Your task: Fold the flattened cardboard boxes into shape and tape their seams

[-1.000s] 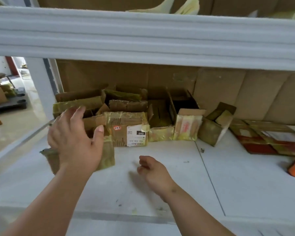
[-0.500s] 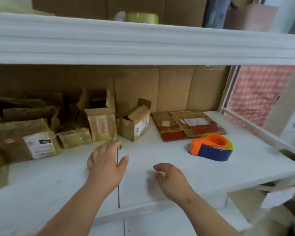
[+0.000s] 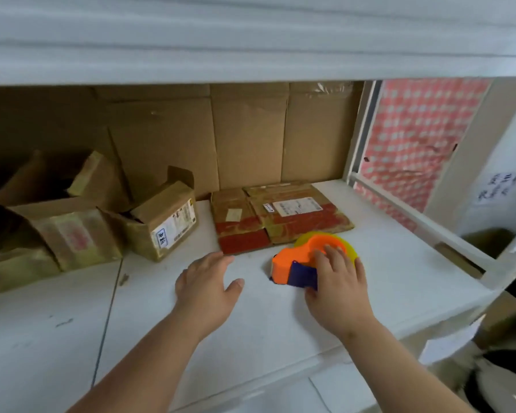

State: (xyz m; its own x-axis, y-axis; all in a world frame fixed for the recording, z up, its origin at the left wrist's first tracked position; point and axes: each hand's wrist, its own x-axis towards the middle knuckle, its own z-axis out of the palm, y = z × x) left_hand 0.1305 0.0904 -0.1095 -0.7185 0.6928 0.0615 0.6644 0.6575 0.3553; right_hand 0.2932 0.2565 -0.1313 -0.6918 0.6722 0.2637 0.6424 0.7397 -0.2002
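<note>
Head view, right hand (image 3: 338, 283): lies on top of the tape dispenser (image 3: 304, 263), fingers curled over its orange top and blue side, gripping it.
Left hand (image 3: 207, 283): hovers flat and relaxed, fingers spread and straight, holding nothing, just left of the dispenser and near the front edge of the flattened boxes.
Tape dispenser: orange body, dark blue band on the near side, a yellowish roll showing at its far right; it sits on the white shelf (image 3: 251, 329), right of centre.
Flattened boxes (image 3: 276, 217): two brown cardboard pieces lying flat and overlapping, just beyond the dispenser against the back; red tape bands across them, a white label on the right one, a small pale sticker on the left one.
Small box (image 3: 164, 225): folded up, flaps open, printed label on its near face, left of the flat ones.
Larger box (image 3: 63, 225): open, taped, farther left.
Cardboard backing (image 3: 251, 138): lines the far wall.
</note>
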